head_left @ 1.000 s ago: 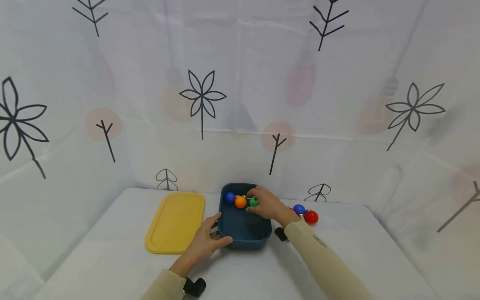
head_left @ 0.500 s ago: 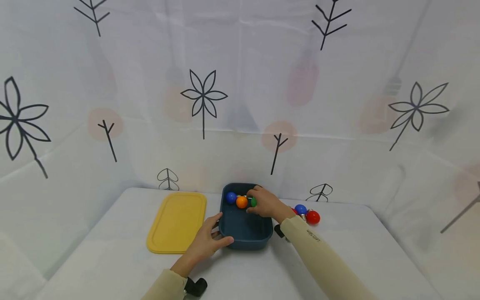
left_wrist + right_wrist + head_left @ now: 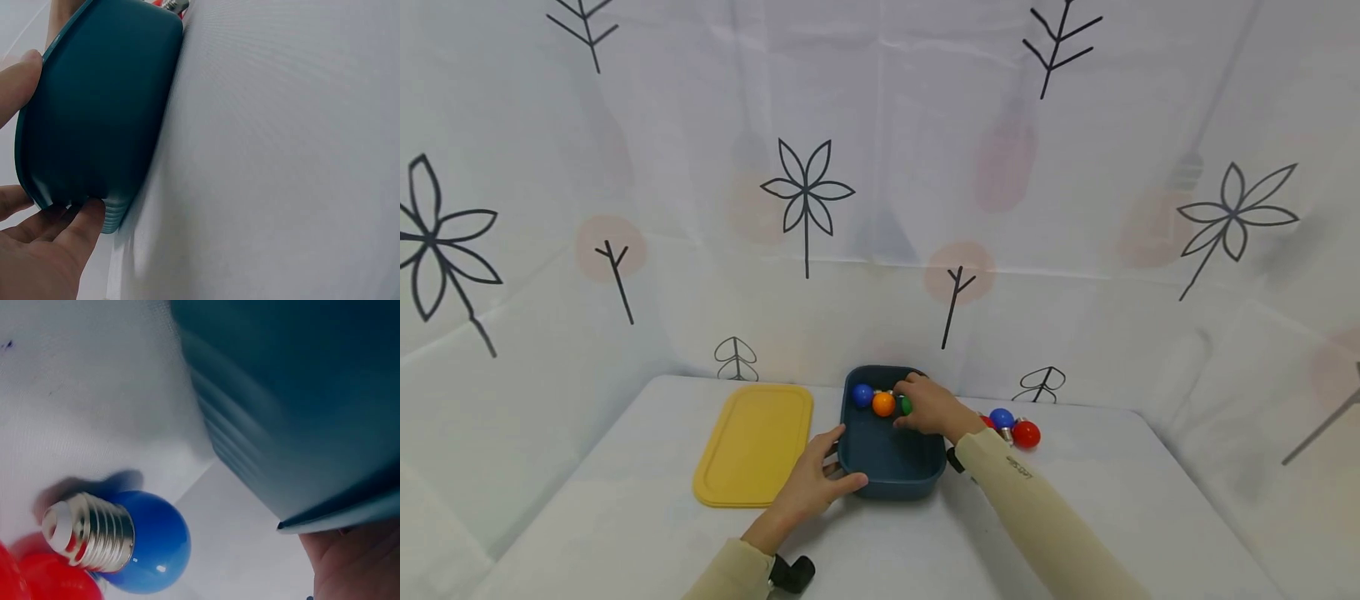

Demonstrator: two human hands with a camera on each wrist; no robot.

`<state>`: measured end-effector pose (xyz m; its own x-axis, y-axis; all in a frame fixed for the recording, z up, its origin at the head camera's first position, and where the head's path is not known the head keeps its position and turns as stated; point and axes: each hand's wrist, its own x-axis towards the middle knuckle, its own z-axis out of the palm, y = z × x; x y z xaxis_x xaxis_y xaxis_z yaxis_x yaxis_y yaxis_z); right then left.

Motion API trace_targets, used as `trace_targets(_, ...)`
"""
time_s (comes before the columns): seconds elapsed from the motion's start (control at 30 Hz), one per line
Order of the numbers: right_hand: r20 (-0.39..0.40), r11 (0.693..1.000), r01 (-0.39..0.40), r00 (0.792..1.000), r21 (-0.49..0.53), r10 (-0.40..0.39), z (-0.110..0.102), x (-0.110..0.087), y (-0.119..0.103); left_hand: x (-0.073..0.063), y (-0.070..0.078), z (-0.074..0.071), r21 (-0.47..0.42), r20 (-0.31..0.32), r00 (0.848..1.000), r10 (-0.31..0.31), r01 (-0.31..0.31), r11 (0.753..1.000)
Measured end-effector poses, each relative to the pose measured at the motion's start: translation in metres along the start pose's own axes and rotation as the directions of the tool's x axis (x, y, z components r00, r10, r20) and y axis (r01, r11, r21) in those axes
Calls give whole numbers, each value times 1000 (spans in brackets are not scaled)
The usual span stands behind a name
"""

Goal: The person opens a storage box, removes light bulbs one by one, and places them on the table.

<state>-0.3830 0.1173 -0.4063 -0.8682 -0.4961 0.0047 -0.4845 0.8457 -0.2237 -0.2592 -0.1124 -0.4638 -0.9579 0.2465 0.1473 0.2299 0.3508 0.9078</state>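
Note:
A dark blue-green bin [image 3: 891,458] stands upright on the table. At its left front corner my left hand [image 3: 808,479] holds it, thumb by the front rim and fingers along the side wall [image 3: 100,106]. My right hand [image 3: 936,410] reaches over the right rim and grips a green light bulb [image 3: 906,406], largely hidden by the fingers. Left of that bulb, inside the bin at the far end, lie an orange bulb [image 3: 883,404] and a blue bulb [image 3: 862,395]. The right wrist view has the bin's outer wall [image 3: 300,400] with the hand hooked past its rim.
Outside the bin to the right, a blue bulb [image 3: 153,544] with a metal screw base lies beside red bulbs [image 3: 1026,434]. A yellow lid [image 3: 752,446] lies flat to the left. A patterned white cloth [image 3: 880,317] rises behind the table.
My right hand has sunk slightly over the green bulb, covering more of it. The left hand and the bin keep their places, while the head view has shifted a little.

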Motion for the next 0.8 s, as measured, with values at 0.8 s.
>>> trace_targets(0.8,-16,1000,15,1000,-24,-16,9,-3,-10,0,0,0,-20,1,1000,3,-3,1000)
